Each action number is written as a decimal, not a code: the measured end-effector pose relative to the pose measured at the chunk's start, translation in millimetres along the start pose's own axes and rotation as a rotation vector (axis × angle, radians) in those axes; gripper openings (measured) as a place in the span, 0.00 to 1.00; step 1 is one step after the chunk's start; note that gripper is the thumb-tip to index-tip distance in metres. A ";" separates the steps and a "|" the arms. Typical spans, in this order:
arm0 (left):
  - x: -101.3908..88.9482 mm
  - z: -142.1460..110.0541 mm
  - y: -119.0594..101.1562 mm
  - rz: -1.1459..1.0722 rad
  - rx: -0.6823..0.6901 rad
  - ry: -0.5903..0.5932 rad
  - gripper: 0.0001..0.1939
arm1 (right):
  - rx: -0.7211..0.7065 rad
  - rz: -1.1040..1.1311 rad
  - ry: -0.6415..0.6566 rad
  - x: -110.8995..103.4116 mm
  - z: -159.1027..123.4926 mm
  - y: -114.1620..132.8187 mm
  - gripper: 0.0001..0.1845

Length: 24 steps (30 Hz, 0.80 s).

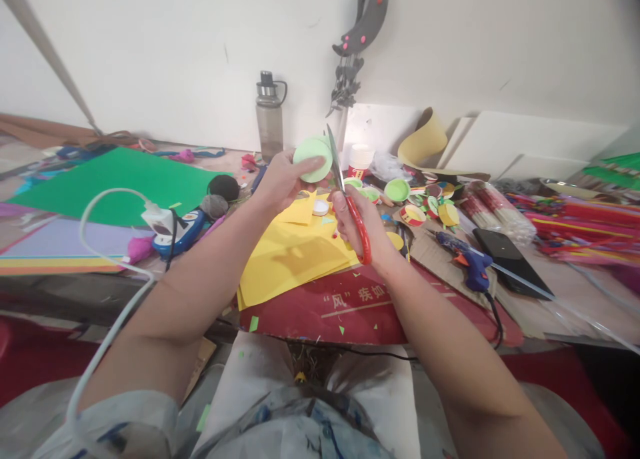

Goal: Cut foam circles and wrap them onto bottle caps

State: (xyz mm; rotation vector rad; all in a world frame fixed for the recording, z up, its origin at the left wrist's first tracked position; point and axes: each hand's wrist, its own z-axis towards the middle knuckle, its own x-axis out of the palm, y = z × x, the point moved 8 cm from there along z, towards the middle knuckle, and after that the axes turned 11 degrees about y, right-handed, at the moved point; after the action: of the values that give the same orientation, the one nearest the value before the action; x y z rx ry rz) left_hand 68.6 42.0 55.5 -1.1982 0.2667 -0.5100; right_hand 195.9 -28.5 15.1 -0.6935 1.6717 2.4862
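Note:
My left hand (284,179) pinches a round light-green piece (311,153), thumb lying across its face. In my right hand (367,222) is a pair of scissors (358,224) with red handles, blades pointing up and away. The blades pass close by the right edge of the green piece; whether they touch it I cannot tell. Beneath both hands lie yellow sheets (283,252) on a dark red board (330,309) with small green scraps. A small white round lid-like thing (321,208) sits between the hands.
Cut cup pieces with green insides (397,190) lie at the right, near a blue glue gun (474,264) and a black phone (503,249). A water bottle (270,119) stands by the wall. At left are a green sheet (125,182) and a power strip (177,235) with a white cable.

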 end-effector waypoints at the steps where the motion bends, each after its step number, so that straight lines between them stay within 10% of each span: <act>1: -0.1 -0.2 -0.4 0.004 -0.006 -0.006 0.20 | -0.002 0.003 -0.008 -0.7 -0.1 0.2 0.32; 24: -6.2 1.2 1.5 -0.027 0.004 -0.027 0.20 | -0.034 0.009 -0.033 -2.6 -1.9 -0.6 0.30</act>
State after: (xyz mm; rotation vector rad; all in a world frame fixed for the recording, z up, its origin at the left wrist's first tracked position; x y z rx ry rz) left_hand 64.2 46.6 54.1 -1.2056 0.2266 -0.5167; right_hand 199.0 -29.5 15.1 -0.6453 1.6286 2.5241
